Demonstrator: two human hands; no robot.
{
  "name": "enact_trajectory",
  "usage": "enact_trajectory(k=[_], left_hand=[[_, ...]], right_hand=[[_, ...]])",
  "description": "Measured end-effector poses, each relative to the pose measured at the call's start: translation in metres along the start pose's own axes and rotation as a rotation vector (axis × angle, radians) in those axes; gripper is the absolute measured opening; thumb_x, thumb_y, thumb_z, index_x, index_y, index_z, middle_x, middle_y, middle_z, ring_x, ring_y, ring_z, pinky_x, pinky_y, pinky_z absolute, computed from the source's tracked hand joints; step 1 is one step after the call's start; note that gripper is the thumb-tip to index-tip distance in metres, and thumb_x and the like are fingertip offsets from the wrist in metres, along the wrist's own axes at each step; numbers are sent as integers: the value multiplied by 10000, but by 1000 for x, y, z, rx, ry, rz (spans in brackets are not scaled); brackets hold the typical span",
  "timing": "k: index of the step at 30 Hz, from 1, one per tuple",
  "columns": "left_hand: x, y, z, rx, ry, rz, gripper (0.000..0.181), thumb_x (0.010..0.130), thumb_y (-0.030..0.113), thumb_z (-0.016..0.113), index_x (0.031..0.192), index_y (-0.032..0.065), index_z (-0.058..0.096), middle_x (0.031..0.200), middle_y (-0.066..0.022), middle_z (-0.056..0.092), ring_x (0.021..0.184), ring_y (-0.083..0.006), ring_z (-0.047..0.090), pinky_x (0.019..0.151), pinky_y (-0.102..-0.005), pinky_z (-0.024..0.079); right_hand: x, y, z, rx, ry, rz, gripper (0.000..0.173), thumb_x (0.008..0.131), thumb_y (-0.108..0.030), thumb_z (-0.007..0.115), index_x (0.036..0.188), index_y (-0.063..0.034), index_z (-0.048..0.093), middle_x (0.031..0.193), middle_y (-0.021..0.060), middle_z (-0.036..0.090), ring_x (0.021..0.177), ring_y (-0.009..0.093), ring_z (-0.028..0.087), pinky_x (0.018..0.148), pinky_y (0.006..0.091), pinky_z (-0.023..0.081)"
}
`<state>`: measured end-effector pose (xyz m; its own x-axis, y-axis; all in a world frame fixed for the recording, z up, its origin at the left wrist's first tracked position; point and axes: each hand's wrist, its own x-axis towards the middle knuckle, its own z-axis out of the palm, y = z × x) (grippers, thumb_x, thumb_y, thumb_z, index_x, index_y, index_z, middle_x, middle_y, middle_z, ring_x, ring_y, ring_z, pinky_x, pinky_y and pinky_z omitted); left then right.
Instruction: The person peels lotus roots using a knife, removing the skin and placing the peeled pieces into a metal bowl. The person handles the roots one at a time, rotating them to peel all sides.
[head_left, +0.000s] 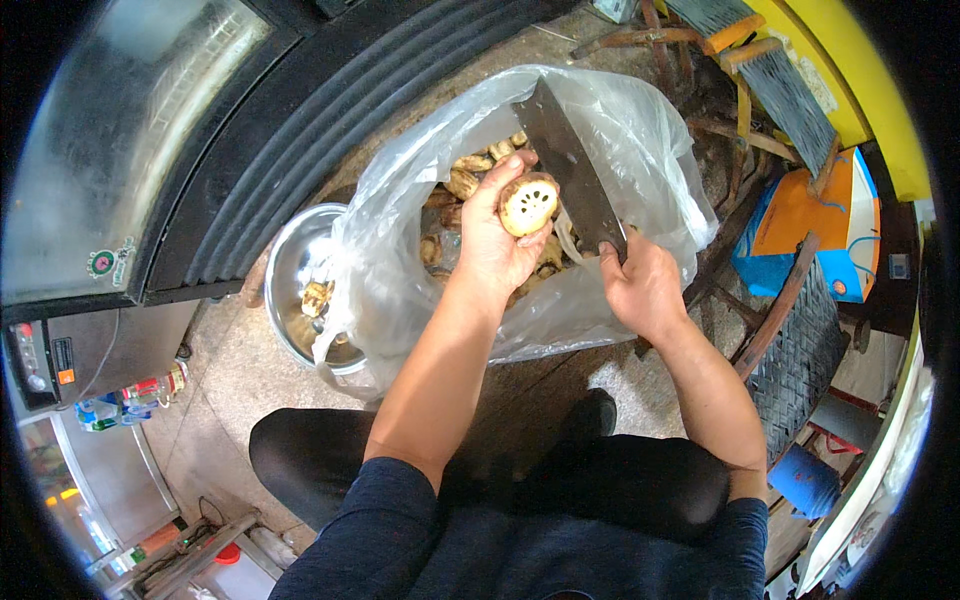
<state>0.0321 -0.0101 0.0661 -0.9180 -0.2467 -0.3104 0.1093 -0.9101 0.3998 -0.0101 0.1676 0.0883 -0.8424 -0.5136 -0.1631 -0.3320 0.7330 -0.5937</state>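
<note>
My left hand (487, 232) grips a piece of lotus root (529, 205), its pale cut face with dark holes turned up towards me. In my right hand (646, 285) is the handle of a wide-bladed cleaver (571, 169), whose dark blade slants up and left, close beside the root. Both hands are over a large translucent plastic bag (405, 300), spread wide at its mouth. Brown, muddy lotus root pieces (459, 182) lie inside it, partly hidden by my left hand and forearm. Whether the blade touches the root, I cannot tell.
Left of the bag, a steel basin (281, 300) holds a few root pieces (315, 298), partly covered by plastic. A black glass-fronted cabinet (247, 187) stands at upper left. Woven-seat stools (795, 360) and an orange-and-blue box (814, 214) crowd the right side.
</note>
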Motion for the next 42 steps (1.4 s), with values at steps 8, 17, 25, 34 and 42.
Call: enact_trajectory(k=[8,17,25,34,42], left_hand=[[1,-2,6,46,84,83,212,914,276,564,1019,93,586,795,-125,646,459,-135,508,342,-216,331],[-6,-2,6,41,174,58,264,908,315,549,1051,95,585,901,-80,667,689,-171,618,480,-247,418],[-3,2,-4,-129,31,-74,429,954,390,519,1153,13,568,1011,-161,649,835,-270,654,716,-338,562],[-10,11,1,-72,64,-121,506,922,545,514,1003,48,560,870,-91,637,730,-181,597,654,-299,482],[-10,13,-4,-157,107,-152,521,902,540,547,1010,31,563,860,-99,632,716,-206,588,662,-307,502]], right_hand=[[-2,1,4,33,73,-52,212,894,-168,569,981,23,599,601,223,574,622,413,598,579,445,460],[-2,3,5,9,91,-79,202,889,-168,569,932,29,588,546,203,550,566,403,581,559,456,442],[-1,-1,-1,-22,16,-3,232,879,-164,555,1058,-21,597,703,230,627,717,421,626,665,480,501],[-1,1,1,15,29,-17,216,884,-158,557,1036,-10,595,677,229,607,682,419,611,638,471,484],[-2,2,-1,-7,14,-12,266,884,-166,550,1097,-11,586,721,234,629,728,424,624,676,483,500]])
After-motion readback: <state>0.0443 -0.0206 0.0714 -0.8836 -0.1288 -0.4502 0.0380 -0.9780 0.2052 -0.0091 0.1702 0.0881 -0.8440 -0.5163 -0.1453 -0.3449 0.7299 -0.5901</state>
